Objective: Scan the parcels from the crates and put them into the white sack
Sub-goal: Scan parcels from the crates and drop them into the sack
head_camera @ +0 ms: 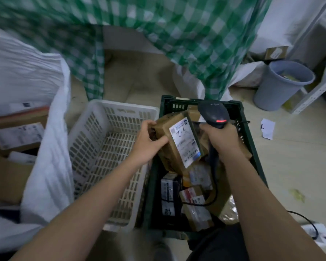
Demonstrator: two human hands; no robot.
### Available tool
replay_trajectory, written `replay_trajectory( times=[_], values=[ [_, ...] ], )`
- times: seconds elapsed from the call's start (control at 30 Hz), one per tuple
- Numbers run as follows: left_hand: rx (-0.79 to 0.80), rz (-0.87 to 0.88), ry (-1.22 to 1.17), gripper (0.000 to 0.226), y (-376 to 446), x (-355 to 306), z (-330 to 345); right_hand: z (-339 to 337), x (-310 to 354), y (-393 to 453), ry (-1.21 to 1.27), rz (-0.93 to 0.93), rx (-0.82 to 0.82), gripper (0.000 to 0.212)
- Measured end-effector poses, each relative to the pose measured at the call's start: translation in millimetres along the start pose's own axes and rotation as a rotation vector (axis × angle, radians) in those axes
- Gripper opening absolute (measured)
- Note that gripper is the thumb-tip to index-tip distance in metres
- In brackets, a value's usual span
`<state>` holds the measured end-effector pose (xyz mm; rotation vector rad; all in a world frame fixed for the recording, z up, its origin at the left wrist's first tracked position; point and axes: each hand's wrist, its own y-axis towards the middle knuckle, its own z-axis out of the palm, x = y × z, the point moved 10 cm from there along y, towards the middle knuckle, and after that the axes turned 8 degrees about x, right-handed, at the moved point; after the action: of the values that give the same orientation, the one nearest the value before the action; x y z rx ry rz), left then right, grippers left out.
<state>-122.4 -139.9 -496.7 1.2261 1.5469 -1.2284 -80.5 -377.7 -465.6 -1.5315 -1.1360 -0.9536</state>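
Observation:
My left hand (149,141) grips a brown cardboard parcel (174,142) by its left end, white label facing up, above the dark green crate (252,147). My right hand (224,142) holds a black barcode scanner (214,113) by its handle, just right of the parcel, with a red light glowing on the scanner head. Several more parcels (194,202) lie in the green crate below. A white slatted crate (109,153) stands left of it with no parcels visible inside. The white sack (47,161) gapes at the far left, with boxes (15,137) inside.
A green checked cloth (196,38) hangs behind the crates. A grey bin (282,83) stands at the right by a white metal rack (320,80). Paper scraps (267,129) and the scanner cable (307,221) lie on the floor at right.

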Motion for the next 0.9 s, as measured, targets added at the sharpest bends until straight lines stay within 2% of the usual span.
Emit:
replay_trajectory(
  times=[0.1,0.13,0.23,0.3,0.37,0.43,0.63,0.7,0.83,0.9],
  values=[
    [-0.092,0.022,-0.085,0.035,-18.7,-14.5,-66.7,31.4,13.9,-7.1,0.045,-0.028,0.063,0.016],
    [-0.130,0.039,-0.114,0.034,-25.4,-19.6,-86.7,44.3,14.6,-8.6,0.064,-0.014,0.100,0.022],
    [-0.216,0.104,-0.200,0.039,-45.6,-37.4,-132.3,85.4,19.4,-19.1,0.171,0.038,0.217,0.025],
    [-0.216,0.110,-0.228,0.045,-56.8,-41.4,-151.2,115.2,25.4,-30.7,0.252,0.065,0.286,0.025],
    [-0.204,0.103,-0.254,0.043,-67.6,-38.9,-166.8,143.5,31.3,-42.7,0.332,0.090,0.326,0.040],
    [-0.209,0.076,-0.227,0.040,-78.2,-35.4,-180.3,165.3,38.3,-52.1,0.413,0.085,0.343,0.050],
    [-0.275,-0.125,-0.057,0.067,-112.1,-18.4,-219.4,196.1,56.8,-65.8,0.385,0.031,0.322,0.043],
    [-0.241,-0.196,-0.003,0.065,-117.9,-7.7,-229.8,202.7,61.2,-67.3,0.344,0.012,0.341,0.039],
    [-0.070,-0.221,-0.081,0.094,-123.1,6.6,-227.8,213.1,68.8,-66.1,0.328,-0.016,0.351,0.030],
    [-0.065,-0.208,-0.142,0.093,-124.9,11.2,-230.9,214.8,72.0,-63.9,0.336,-0.043,0.311,0.034]
  ],
)
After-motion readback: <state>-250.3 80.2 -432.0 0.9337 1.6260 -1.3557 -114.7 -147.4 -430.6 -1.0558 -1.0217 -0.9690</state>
